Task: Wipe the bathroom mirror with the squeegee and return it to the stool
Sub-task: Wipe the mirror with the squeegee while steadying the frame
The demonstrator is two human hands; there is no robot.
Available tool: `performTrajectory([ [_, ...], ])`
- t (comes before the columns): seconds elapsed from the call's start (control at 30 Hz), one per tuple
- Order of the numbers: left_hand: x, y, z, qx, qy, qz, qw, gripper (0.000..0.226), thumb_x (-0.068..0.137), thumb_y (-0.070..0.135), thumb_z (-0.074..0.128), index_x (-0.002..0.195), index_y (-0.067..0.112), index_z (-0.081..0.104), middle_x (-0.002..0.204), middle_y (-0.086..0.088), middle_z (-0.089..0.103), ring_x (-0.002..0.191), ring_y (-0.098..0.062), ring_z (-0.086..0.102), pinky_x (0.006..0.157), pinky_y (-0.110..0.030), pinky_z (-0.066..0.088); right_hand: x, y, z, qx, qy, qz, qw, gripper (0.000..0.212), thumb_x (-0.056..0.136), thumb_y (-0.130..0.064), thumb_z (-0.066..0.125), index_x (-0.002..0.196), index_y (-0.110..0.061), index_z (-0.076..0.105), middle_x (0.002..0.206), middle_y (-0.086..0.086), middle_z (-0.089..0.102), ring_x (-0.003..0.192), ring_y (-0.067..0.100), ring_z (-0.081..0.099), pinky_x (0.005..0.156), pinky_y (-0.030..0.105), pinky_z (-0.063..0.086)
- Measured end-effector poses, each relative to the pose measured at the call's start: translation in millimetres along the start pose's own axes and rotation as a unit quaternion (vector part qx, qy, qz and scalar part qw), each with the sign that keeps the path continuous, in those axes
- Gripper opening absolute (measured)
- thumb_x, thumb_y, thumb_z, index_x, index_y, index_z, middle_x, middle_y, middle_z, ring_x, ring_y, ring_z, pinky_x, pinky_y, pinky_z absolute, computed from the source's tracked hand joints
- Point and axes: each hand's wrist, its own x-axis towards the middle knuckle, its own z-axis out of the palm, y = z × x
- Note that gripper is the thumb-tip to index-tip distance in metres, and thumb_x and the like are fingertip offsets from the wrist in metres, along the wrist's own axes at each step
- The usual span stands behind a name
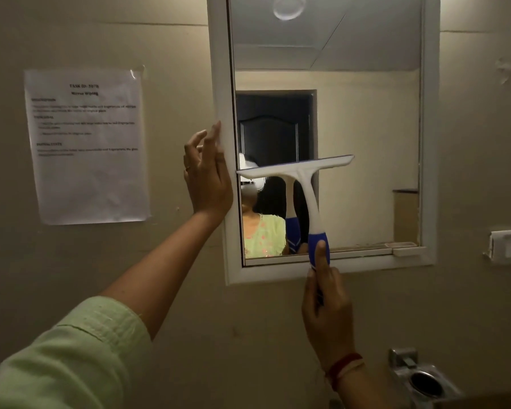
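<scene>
A wall mirror (366,128) in a white frame (222,84) fills the upper middle of the head view. My right hand (326,308) grips the blue end of a white squeegee (304,178). The squeegee's blade lies nearly level against the lower left part of the glass. My left hand (208,172) rests flat on the frame's left edge, fingers spread. The stool is not in view.
A printed task sheet (87,146) is taped to the wall left of the mirror. A white switch plate (508,243) sits on the wall at the right. A metal holder (422,379) sticks out at the lower right.
</scene>
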Motion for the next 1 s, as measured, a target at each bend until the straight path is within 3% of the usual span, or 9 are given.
performTrajectory([
  [0.13,-0.5,-1.8,1.2,0.004,0.003,-0.004,1.000,0.037,0.097,0.016,0.036,0.133,0.013,0.044,0.120,-0.020,0.049,0.101,-0.017,0.048,0.080,-0.030,0.047,-7.6,3.6,-0.8,0.001,-0.002,0.012,1.000,0.056,0.091,-0.027,0.036,0.142,-0.030,0.014,0.083,0.000,0.050,0.048,0.005,0.042,0.044,0.022,0.050],
  [0.23,-2.2,-2.2,0.9,0.012,0.005,-0.018,1.000,0.037,0.097,0.018,0.035,0.133,0.012,0.044,0.121,-0.018,0.049,0.101,-0.010,0.043,0.081,-0.027,0.044,-15.2,4.6,-0.1,0.003,-0.001,0.015,1.000,0.058,0.091,-0.026,0.036,0.143,-0.037,0.012,0.082,-0.001,0.049,0.049,0.001,0.039,0.047,0.015,0.047],
  [0.47,-5.3,1.1,-0.9,0.013,0.002,-0.033,0.999,0.037,0.097,0.020,0.034,0.130,0.008,0.045,0.119,-0.017,0.050,0.101,-0.021,0.052,0.079,-0.025,0.039,-38.6,7.8,4.2,0.014,-0.001,0.027,1.000,0.050,0.096,-0.040,0.029,0.142,-0.041,0.009,0.083,0.005,0.052,0.055,-0.006,0.042,0.055,0.003,0.041],
  [0.7,-7.0,2.1,-2.2,0.000,0.012,-0.037,0.999,0.039,0.097,0.019,0.036,0.134,0.008,0.037,0.128,-0.014,0.048,0.113,-0.020,0.049,0.087,-0.027,0.035,-68.1,7.6,4.5,0.022,-0.020,0.057,0.998,0.060,0.091,-0.024,0.038,0.143,-0.039,0.012,0.083,-0.002,0.047,0.065,-0.011,0.044,0.058,-0.002,0.036],
  [0.83,-6.8,1.6,-1.7,-0.006,0.015,-0.042,0.999,0.039,0.097,0.019,0.036,0.135,0.008,0.036,0.131,-0.011,0.047,0.116,-0.017,0.047,0.090,-0.030,0.037,-89.5,8.6,7.5,0.026,-0.025,0.093,0.995,0.073,0.087,-0.014,0.046,0.138,-0.052,0.009,0.089,-0.005,0.047,0.069,-0.011,0.047,0.057,-0.001,0.039],
  [1.0,-7.9,-0.2,0.2,0.005,0.025,-0.050,0.998,0.038,0.097,0.021,0.036,0.134,0.009,0.039,0.128,-0.010,0.050,0.110,-0.005,0.042,0.087,-0.025,0.035,-110.1,8.1,10.4,0.029,-0.035,0.115,0.992,0.062,0.089,-0.027,0.035,0.140,-0.050,0.007,0.095,-0.015,0.041,0.071,-0.009,0.046,0.058,0.000,0.039],
])
